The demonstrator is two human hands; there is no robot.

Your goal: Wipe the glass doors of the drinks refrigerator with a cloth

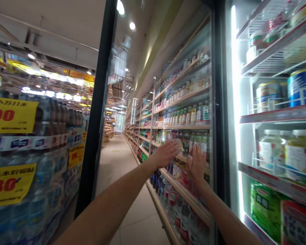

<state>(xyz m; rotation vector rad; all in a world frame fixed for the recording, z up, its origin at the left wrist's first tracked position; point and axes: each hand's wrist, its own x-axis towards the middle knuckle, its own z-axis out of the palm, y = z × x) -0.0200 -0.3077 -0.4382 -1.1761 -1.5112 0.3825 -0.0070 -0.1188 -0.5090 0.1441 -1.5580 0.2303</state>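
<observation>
A glass door (142,112) in a black frame stands open in front of me. Against its pane is my left hand (168,152), its fingers stretched out flat and pointing right. A small whitish patch shows at those fingertips; I cannot tell whether it is a tissue or a reflection. My right hand (197,165) is a little lower and to the right, fingers extended upward with the palm toward the glass. Some blur covers both hands, and the exact contact with the pane is unclear.
A lit cooler at the right holds drink bottles (267,149), large cans (302,85) and a green pack (265,204) on wire shelves. Shelves of bottles (186,115) show in the pane. Stacked bottled water (47,166) with yellow price signs (11,183) stands left, beside the floor (112,156).
</observation>
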